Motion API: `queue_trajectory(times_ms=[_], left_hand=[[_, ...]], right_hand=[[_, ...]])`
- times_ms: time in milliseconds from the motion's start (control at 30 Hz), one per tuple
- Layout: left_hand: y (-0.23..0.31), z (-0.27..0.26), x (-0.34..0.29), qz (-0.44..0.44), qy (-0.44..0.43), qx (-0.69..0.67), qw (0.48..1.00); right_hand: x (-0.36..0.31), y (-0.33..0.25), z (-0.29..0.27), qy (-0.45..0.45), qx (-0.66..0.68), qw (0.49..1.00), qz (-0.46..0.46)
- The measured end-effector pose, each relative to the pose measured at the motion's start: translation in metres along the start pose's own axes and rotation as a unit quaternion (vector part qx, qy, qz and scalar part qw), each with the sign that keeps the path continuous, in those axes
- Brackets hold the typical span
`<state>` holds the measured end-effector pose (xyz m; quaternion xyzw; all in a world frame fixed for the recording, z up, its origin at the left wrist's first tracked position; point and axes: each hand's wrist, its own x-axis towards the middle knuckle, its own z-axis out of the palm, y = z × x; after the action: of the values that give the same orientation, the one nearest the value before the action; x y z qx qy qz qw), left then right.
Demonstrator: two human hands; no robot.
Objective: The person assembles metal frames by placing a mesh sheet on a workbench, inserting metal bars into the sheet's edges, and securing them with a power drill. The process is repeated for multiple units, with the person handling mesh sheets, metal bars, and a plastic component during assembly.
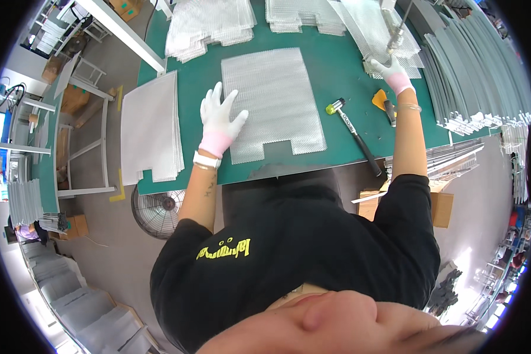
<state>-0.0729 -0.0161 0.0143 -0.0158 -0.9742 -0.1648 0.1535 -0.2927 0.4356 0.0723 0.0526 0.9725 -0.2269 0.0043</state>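
Mesh sheet (pixel 274 97), silvery and notched at 6 o'clock, lies flat on the green table (pixel 330 65) before you, the center of the dial. At its 9 o'clock, your gloved left hand (pixel 221 118) spreads wide over the edge, gripping nothing; whether the palm presses down cannot be told. Between 2 and 3 o'clock, well apart, your gloved right hand (pixel 389 72) reaches to the near end of a mesh pile (pixel 366 26), thumb apart from stretched fingers; whether it has hold of anything is unclear beside the metal fitting (pixel 397 40).

Good handling likely calls for light, even pressure from your left hand, with no bending at the notch's corners. Any pull by your right is best kept level, as thin mesh may snag on its neighbors.

Around you, 2 mesh stacks (pixel 212 20) sit at 11 and 1 o'clock, a notched white pile (pixel 153 121) between 8 and 9. A hammer (pixel 351 127) at 4 and a yellow tool (pixel 379 99) at 3 could obstruct a slide rightward. Grey strips (pixel 472 71) crowd beyond, at 3; a white post (pixel 127 35) stands at 10.
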Motion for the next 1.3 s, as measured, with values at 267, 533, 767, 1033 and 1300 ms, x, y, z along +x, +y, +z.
queue_trajectory(times_ms=[267, 533, 767, 1033, 1300], left_hand=[[0.029, 0.002, -0.028, 0.026, 0.041, -0.150, 0.987], [0.074, 0.013, -0.004, 0.087, -0.029, -0.274, 0.957], [0.159, 0.054, 0.080, 0.180, -0.163, -0.427, 0.871], [0.219, 0.096, 0.141, -0.001, -0.300, -0.747, 0.593], [0.199, 0.021, 0.080, -0.096, -0.053, -0.895, 0.432]], right_hand=[[-0.013, -0.019, 0.000, -0.002, -0.116, 0.993, 0.000], [0.006, -0.038, -0.003, 0.040, -0.229, 0.972, -0.017], [0.066, 0.006, -0.009, 0.043, -0.030, 0.994, -0.097], [-0.015, -0.022, -0.048, 0.480, 0.070, 0.810, -0.331], [-0.192, -0.064, 0.030, 0.241, 0.075, 0.858, -0.447]])
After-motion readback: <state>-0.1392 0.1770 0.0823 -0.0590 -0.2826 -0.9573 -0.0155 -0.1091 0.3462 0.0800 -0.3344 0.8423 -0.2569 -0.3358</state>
